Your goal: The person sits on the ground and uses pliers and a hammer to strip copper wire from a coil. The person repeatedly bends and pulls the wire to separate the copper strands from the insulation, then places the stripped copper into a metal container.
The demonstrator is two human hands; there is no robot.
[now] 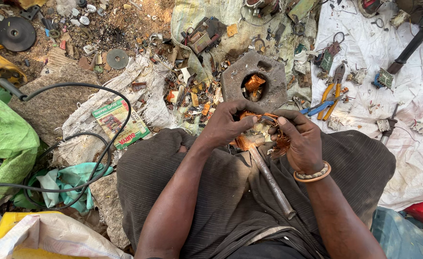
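Pinching copper wire bundle (261,125): left hand (228,125) fingers pressed on its left side, right hand (300,141) thumb and forefinger closed on strands at right. Bundle sits over lap, just below grey metal block (254,79), whose hole holds more copper. Hammer (269,177) rests head-up on lap, handle toward body. Judged step: teasing copper winding loose. Next move calls for firm pull apart, steady grip. Yellow-handled pliers (331,93) lie on white sheet's (403,96) left part.

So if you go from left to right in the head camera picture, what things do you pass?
Green sack → black cable → left hand → copper wire bundle → right hand → yellow-handled pliers → white cloth.
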